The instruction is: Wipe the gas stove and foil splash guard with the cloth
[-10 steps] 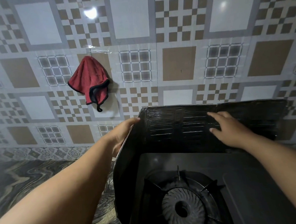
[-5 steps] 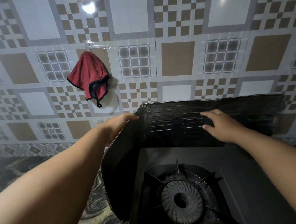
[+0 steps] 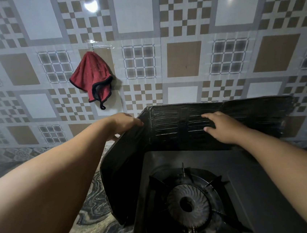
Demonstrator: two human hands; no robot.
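Observation:
A dark foil splash guard (image 3: 170, 126) stands folded around the back and left of the black gas stove (image 3: 240, 173), whose round burner (image 3: 188, 206) sits low in the middle. My left hand (image 3: 123, 125) grips the guard's top edge at its left fold. My right hand (image 3: 224, 128) lies flat, fingers spread, against the guard's back panel. A red cloth (image 3: 91, 75) with black trim hangs on the tiled wall, above and left of both hands; neither hand touches it.
A patterned tile wall (image 3: 184, 60) rises right behind the guard. The marbled countertop (image 3: 92, 227) runs to the left of the stove. The guard's right panel (image 3: 258, 113) leans against the wall.
The guard's left panel has swung outward to the left with my left hand on its edge. My right hand has slid slightly left along the back panel.

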